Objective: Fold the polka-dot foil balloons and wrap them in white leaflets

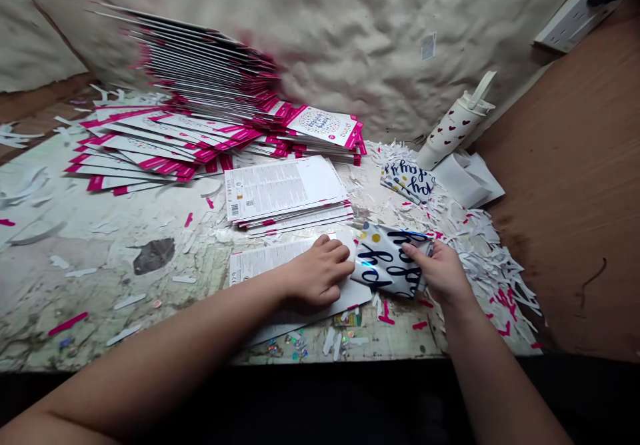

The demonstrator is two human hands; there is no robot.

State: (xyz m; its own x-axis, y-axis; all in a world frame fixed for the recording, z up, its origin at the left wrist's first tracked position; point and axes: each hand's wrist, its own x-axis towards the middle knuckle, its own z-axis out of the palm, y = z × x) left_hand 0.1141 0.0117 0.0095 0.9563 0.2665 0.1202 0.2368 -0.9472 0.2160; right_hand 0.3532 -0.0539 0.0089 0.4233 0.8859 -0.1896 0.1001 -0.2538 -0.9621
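Two hands work near the front edge of the surface point(75, 298), apart but only just beside each other. The left hand point(317, 273) lies palm down at 6 o'clock on a printed card point(267, 261), and it seems to press so the card does not slide. The right hand point(440, 273) holds the edge of a folded foil balloon point(387, 261) with its fingers, and this grip seems to keep the folds closed. The balloon lies just beside the left hand, and its corner is near the card.

Many white paper strips point(480, 258) lie at 3 o'clock. At 12 o'clock there is a neat stack of printed cards point(285, 191). Another folded foil balloon point(407, 181) lies at 1 o'clock, and further away stands a bottle with hearts point(453, 128). At 11 o'clock, a big pile of pink-edged cards point(145, 145) leans back, probably for support, against a crumpled wall covering point(360, 25).
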